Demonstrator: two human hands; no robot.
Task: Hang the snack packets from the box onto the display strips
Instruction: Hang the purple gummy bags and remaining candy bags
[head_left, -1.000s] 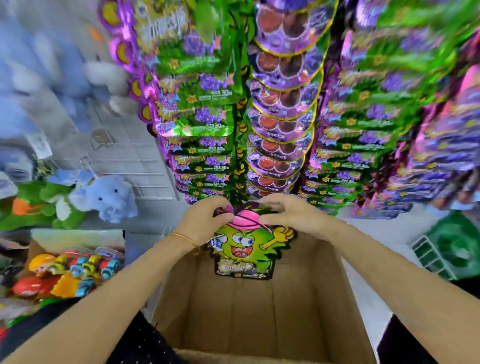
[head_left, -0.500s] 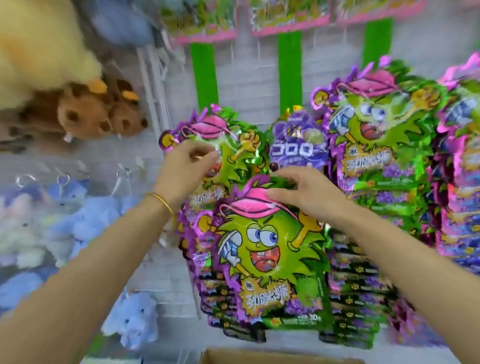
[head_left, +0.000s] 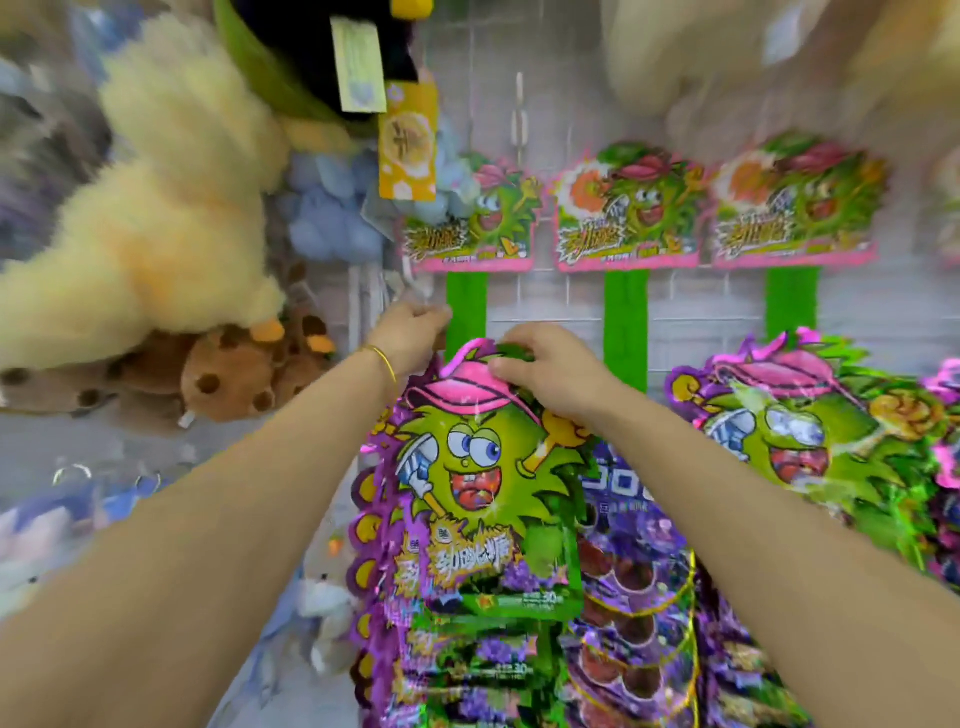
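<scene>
The snack packet (head_left: 483, 478), a green one printed with a cartoon face under a pink cap, hung upright in front of the leftmost display strip (head_left: 466, 306), with its top edge at the lower part of the strip's bare green section. It covered the uppermost of the packets already hung (head_left: 467, 670) on that strip. The right hand (head_left: 550, 369) gripped the packet at its top, fingers curled over the cap area and thumb on the front face. The left hand (head_left: 410, 332), a gold bangle (head_left: 384, 358) on its wrist, was at the strip's left edge, just above the packet, with its fingers curled; whether they pinched the strip could not be told. To the right hung a second green strip (head_left: 626, 322) loaded with purple packets (head_left: 634, 597) and a third strip (head_left: 792, 301) loaded with further green packets (head_left: 800, 447). Each strip carried a header card (head_left: 628, 218) at its top and hung against a white wire grid (head_left: 545, 104). A yellow plush toy (head_left: 156, 234) and brown plush toys (head_left: 228, 374) were to the left.
</scene>
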